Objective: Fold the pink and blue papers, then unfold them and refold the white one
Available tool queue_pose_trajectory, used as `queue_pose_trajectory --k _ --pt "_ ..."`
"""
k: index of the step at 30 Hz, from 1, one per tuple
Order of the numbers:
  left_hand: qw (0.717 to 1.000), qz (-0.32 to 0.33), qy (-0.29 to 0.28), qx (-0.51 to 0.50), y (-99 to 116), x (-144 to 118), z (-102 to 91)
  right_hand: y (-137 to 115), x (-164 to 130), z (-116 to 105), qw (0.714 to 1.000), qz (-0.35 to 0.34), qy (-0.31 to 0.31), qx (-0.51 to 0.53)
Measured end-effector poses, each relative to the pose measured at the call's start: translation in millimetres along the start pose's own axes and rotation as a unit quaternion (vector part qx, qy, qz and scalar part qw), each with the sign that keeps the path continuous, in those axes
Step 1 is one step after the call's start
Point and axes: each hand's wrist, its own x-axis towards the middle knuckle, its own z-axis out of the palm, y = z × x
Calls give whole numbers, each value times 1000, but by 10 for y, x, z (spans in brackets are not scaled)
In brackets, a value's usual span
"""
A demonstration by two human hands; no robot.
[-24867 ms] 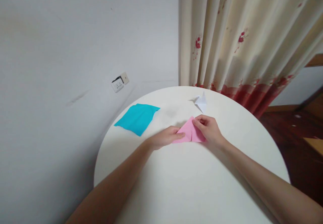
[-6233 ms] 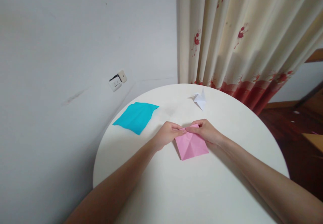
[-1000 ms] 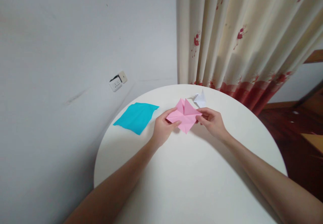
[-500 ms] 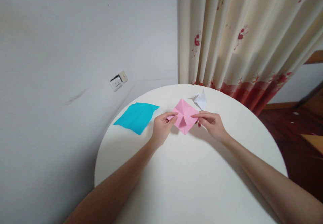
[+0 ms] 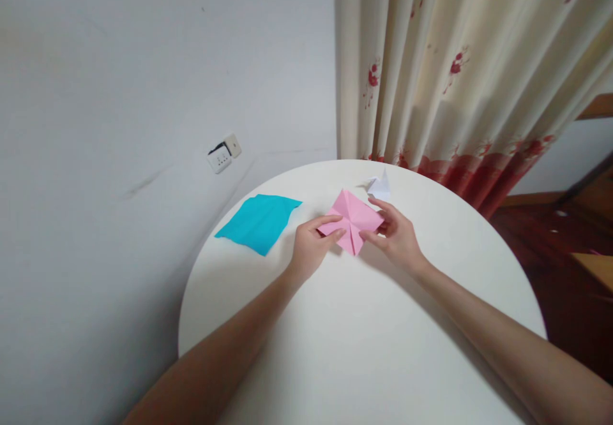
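A pink sheet of origami paper, square with creases meeting at its middle, is held a little above the table between both hands. My left hand is closed on its left corner, thumb and fingers pinching it. At the right corner, my right hand grips the paper with the thumb near its front edge and the index finger behind the upper edge; some of its fingers are hidden. Just beyond the right hand stands a folded white paper crane.
Turquoise paper lies at the left of the round white table. A wall socket is on the wall to the left. A cream curtain with red flowers hangs behind the table on the right.
The raised flap at the paper's centre has flattened, and its lower part now folds inward along a crease. My right hand has shifted its hold, with the thumb lower and the index finger raised.
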Motion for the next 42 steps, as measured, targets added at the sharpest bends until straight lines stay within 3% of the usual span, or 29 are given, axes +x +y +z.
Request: queue_pose_trajectory --k 9,14,19,28,34,42 --pt "999 3 9 -34 -54 -13 28 -71 -31 121 988 101 20 116" --pt "994 39 44 -96 -21 -33 85 -64 -29 143 989 94 56 103" --pt "979 -57 19 -196 -4 -99 193 -105 -53 180 984 89 108 111" --pt "975 -116 -59 -179 -91 -150 251 -3 -95 245 970 161 95 153" --pt "976 -104 -11 -188 -146 -76 155 40 -88 176 979 154 63 114" --pt "972 -42 33 -227 -11 95 7 4 -61 139 983 145 58 92"
